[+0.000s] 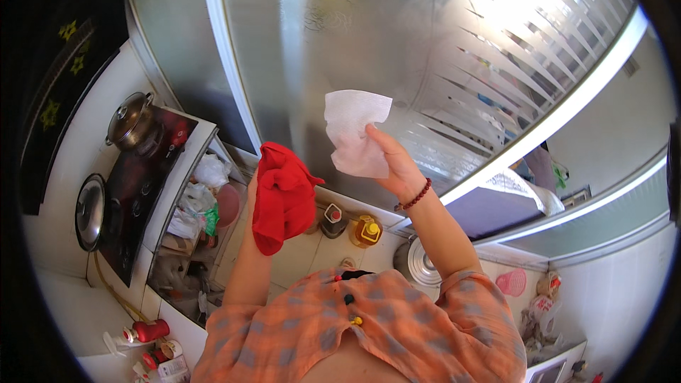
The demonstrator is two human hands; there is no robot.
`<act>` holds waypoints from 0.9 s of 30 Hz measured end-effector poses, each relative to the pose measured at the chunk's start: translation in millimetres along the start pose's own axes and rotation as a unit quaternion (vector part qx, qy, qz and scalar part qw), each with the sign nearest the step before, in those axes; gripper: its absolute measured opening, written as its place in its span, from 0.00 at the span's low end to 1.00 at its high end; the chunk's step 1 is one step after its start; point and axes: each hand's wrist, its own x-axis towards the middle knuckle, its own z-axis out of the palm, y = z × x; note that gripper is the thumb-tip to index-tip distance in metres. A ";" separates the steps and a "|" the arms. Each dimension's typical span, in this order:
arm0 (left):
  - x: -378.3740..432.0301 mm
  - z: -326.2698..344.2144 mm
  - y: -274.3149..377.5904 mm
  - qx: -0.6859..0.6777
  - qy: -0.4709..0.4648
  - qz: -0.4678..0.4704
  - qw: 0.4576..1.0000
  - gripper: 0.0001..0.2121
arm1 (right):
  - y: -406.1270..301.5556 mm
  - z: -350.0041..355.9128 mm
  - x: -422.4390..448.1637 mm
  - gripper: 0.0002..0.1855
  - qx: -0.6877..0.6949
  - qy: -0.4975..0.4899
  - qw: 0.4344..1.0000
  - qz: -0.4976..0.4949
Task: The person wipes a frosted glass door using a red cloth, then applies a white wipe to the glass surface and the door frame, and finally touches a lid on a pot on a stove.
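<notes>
A crumpled red cloth (pixel 284 199) is draped over my left hand (pixel 252 194), which holds it up in front of my chest. The cloth hides most of that hand's fingers. To its right, my right hand (pixel 396 162) grips a thin white sheet (pixel 355 125), a wipe or paper towel, with the thumb pressed on its near face. The sheet's upper part spreads out past the thumb. The cloth and the sheet are apart, and both are held before a frosted glass sliding door (pixel 367 42).
On the left, a gas stove (pixel 130 191) bears a lidded pot (pixel 130 122) and a lidded pan (pixel 90 211); plastic bags (pixel 197 202) fill the shelf below. Two jugs, one dark (pixel 333 222) and one of yellow oil (pixel 367 231), stand on the tiled floor near a metal pot (pixel 420 263).
</notes>
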 end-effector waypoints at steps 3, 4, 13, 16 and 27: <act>-1.5 -0.4 -1.7 -0.003 -0.034 -0.009 0.999 0.12 | 6.2 -4.6 -12.5 0.27 -0.040 -0.027 0.998 -0.051; -0.8 -3.2 -2.1 -0.002 -0.037 -0.015 0.999 0.12 | 5.4 -3.3 -18.3 0.24 -0.052 -0.017 0.997 -0.046; 24.2 12.7 -27.7 0.038 -0.095 -0.021 0.995 0.11 | -23.9 -41.9 -64.5 0.20 -0.573 0.010 0.808 -0.134; 33.7 15.5 -42.2 0.031 -0.070 -0.055 0.996 0.10 | -40.1 -56.4 -84.1 0.17 -0.604 0.019 0.788 -0.117; 56.2 19.9 -70.2 0.026 -0.112 -0.104 0.988 0.13 | -109.5 -111.7 -236.9 0.21 -0.350 0.334 0.855 -0.188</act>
